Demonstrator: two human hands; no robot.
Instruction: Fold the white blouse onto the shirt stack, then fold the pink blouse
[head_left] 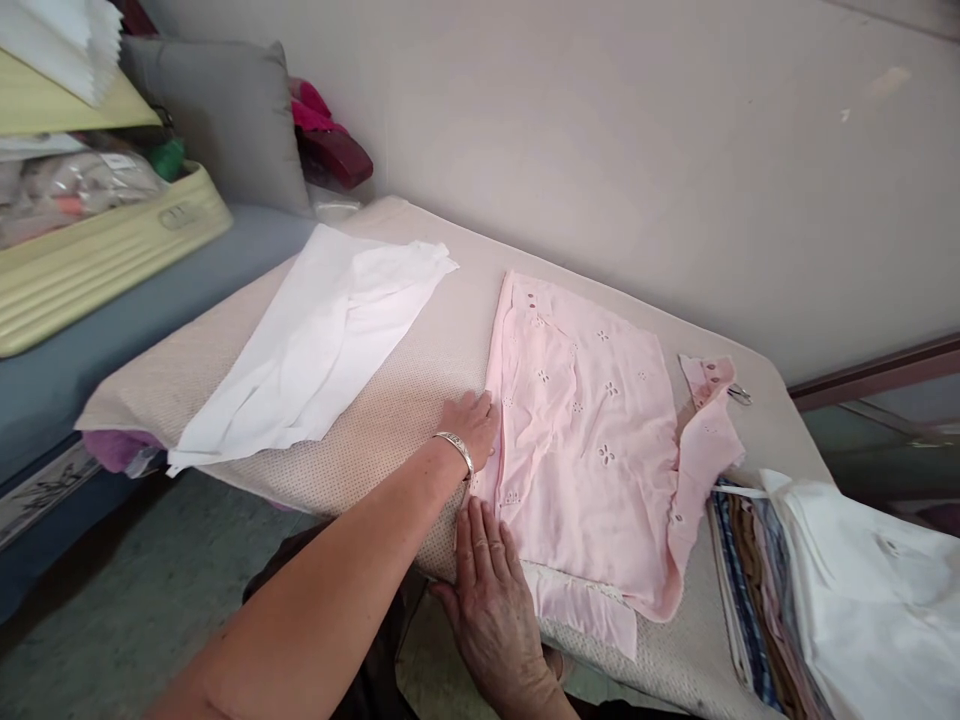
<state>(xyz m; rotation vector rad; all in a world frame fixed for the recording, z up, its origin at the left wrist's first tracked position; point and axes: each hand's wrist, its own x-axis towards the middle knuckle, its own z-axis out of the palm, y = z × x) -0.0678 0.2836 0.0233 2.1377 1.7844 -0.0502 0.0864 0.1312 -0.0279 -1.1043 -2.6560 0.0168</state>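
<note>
Pale pink fabric (570,420) with cut-out flower embroidery lies spread on a padded, cloth-covered board. My left hand (474,430), with a silver bangle at the wrist, rests on its left edge, fingertips stretched flat and partly hidden by the angle. Closer to me, my right hand (491,600) presses flat over the near left corner, fingers straight and side by side. Small folds run through the cloth beside both hands. A lighter pink strip with a lacy edge (581,605) shows beneath the near side. Neither hand grips anything.
White cloth pieces (315,340) lie on the board's left part. At right sit a narrow pink piece (709,430), small scissors-like metal handles (739,395), and a stack of folded fabrics (757,590) under white cloth (862,570). A yellow case (112,250) and grey cushion (217,120) stand left.
</note>
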